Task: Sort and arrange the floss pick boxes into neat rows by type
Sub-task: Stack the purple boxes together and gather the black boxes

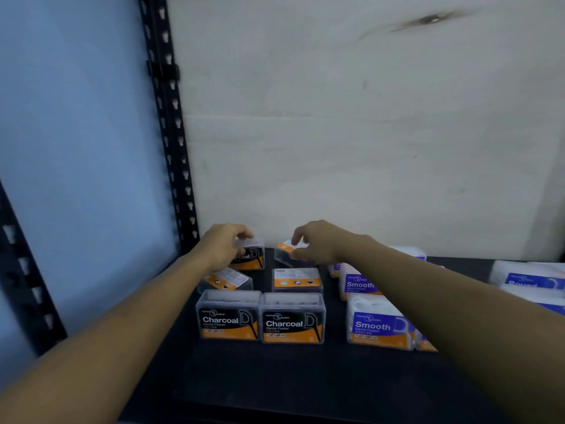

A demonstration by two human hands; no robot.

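The left hand [224, 246] is gripping the back Charcoal box [249, 258], its fingers [244, 232] curling over the clear lid. This box is standing upright at the far edge of the black shelf [275, 377], at 11 o'clock from the front Charcoal pair [229, 316]. The right hand [318, 243] is pinching the tilted box [286, 250] by its top edge, just to the 3 o'clock side of the back Charcoal box. Whether that box is touching the shelf cannot be told.

Two flat boxes are lying label-up between the hands and the front pair: the left flat box [227, 280] is sitting askew and the right flat box [296, 280] is sitting square. The front pair is standing side by side, touching, labels facing forward. At 3 o'clock from them, apart, the Smooth boxes [379, 324] are standing one behind another under the right forearm. The Round packs [532, 278] are lying at the far right edge. A black rack post [171, 117] is rising at 10 o'clock against the pale wall [367, 117].
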